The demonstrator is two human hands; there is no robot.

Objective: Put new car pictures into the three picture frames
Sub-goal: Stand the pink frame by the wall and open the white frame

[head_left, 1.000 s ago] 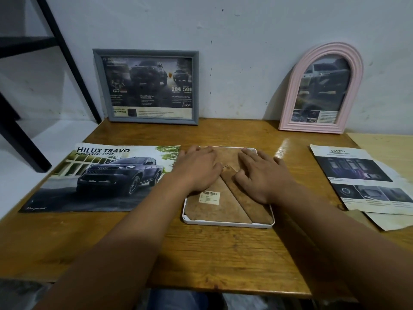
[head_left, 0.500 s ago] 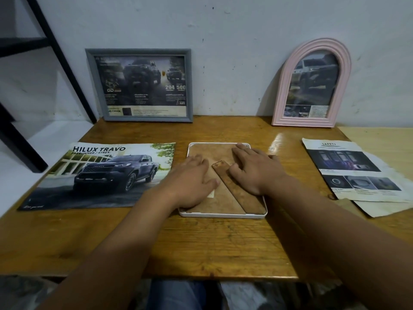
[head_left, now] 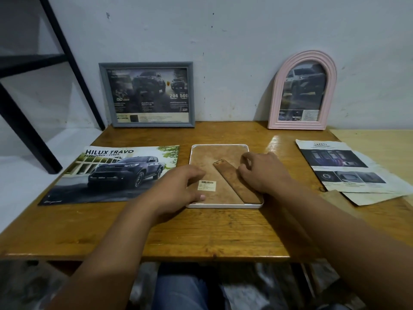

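Grey frame [head_left: 147, 95] and pink arched frame [head_left: 302, 90] stand filled against the wall; the white frame [head_left: 224, 205] lies face-down mid-desk [head_left: 201, 238], left hand [head_left: 178, 186] and right hand [head_left: 263, 171] loosely curled, grip empty

Two bare forearms with no sleeves, left hand [head_left: 178, 186] and right hand [head_left: 263, 173] without rings, blue denim trousers [head_left: 178, 291] at 6 o'clock
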